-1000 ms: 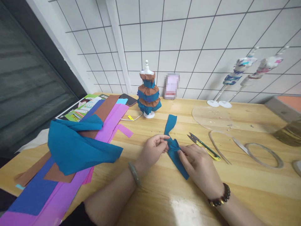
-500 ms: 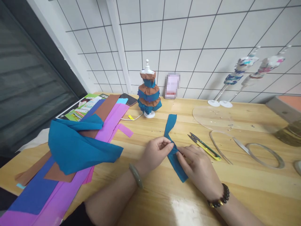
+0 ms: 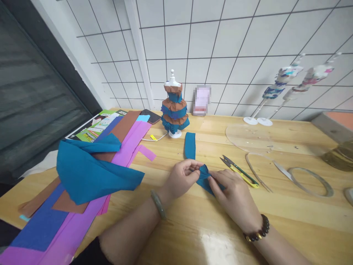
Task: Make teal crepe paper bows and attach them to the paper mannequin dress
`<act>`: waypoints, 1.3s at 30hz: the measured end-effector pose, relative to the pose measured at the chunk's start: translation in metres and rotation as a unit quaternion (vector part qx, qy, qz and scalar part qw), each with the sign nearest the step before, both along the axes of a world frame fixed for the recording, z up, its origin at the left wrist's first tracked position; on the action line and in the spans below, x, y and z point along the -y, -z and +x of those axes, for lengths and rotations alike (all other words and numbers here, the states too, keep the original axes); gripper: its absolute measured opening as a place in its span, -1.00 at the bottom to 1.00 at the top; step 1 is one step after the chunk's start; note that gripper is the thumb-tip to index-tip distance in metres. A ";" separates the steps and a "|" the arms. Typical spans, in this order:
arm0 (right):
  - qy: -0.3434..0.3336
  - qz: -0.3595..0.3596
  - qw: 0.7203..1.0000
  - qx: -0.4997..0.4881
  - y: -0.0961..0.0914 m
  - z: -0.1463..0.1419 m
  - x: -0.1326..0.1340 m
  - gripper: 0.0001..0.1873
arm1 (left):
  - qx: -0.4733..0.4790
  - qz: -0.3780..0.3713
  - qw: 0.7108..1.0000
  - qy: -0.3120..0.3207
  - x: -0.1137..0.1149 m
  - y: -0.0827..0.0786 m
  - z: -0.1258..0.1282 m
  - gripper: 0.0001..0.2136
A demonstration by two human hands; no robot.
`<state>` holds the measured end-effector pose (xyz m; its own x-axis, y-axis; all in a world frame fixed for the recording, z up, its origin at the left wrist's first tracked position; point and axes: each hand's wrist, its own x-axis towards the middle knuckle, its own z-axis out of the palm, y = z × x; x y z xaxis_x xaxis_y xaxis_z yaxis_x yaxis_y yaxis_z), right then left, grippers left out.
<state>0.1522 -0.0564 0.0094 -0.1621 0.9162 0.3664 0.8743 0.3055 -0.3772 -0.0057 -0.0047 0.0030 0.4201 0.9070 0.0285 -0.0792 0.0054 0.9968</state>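
Head view. Left hand (image 3: 182,178) and right hand (image 3: 234,197) meet over the middle of a teal strip (image 3: 190,145) of crepe paper lying on the table (image 3: 275,221). Both pinch the strip at a gathered fold, fingertips of the two hands almost touching; left thumb and forefinger clamp one side of the fold, right fingers press the other. Far end of the strip runs flat toward the mannequin (image 3: 173,105); near end shows just under the right hand.

Risk, as judged: crepe is thin, so pulling the two pinches apart could tear it at the fold. A loose pinch would let the gathers slip flat. The snips (image 3: 238,171) lie just beside the right hand, blades toward the strip; a sideways sweep of the wrist could knock them.

Surface: pale wood table, glossy near the camera. Left, a heap of paper sheets (image 3: 91,173), teal on top of brown, pink and blue. Right, metal hoops (image 3: 311,180) and a clear disc (image 3: 248,138). Room: white tiled wall with dark grid lines; dark panel at left.
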 end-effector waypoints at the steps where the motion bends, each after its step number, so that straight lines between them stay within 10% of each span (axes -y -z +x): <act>1: 0.001 -0.001 1.000 0.000 0.000 0.000 0.000 -0.78 | -0.003 0.010 1.000 0.001 0.000 0.000 0.000 -0.78; 26: 0.033 -0.017 0.999 -0.039 0.000 0.001 -0.001 -0.77 | -0.108 0.137 0.984 0.035 0.004 0.004 0.001 -0.49; 39: 0.000 0.013 1.000 -0.003 0.001 0.000 0.000 -0.77 | -0.030 0.025 0.999 -0.004 -0.001 -0.001 -0.002 -0.75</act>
